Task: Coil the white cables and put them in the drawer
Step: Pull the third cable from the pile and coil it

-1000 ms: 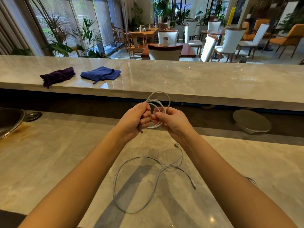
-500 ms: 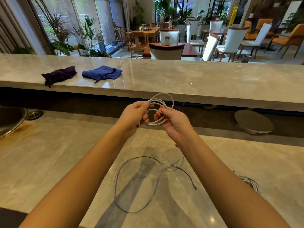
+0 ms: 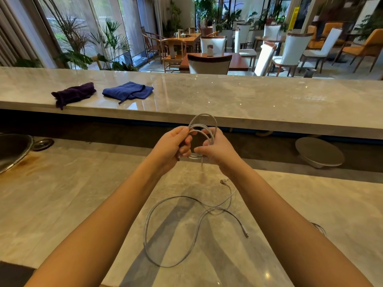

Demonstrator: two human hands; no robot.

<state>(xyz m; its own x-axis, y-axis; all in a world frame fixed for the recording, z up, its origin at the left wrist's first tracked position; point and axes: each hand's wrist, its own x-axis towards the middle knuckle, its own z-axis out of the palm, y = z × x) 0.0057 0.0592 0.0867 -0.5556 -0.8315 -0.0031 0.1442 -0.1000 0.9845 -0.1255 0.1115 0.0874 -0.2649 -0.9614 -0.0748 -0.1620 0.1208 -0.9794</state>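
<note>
"White cables: how many are coiled?"

"None finished, I'd say. The coil (image 3: 204, 129) I'm winding is at the centre of the frame, raised above the surface (image 3: 62, 193). My left hand (image 3: 170, 148) grips one side of its loops and my right hand (image 3: 219, 150) pinches the other, so both are closed on it. A short tail hangs from the coil between my wrists. I'd judge a turn or two would take it up."

"And the rest?"

"A second cable (image 3: 145, 230) lies loose on the surface in the lower middle, sprawled in a wide loop between my forearms. At the right, just past my right forearm, a bit of another bundle (image 3: 319, 227) shows. I cannot tell whether it is properly coiled."

"The drawer?"

"Not in view. As far as I can see nothing is put away. What's left is to finish this coil, wind the loose one, then stow them all."
</note>
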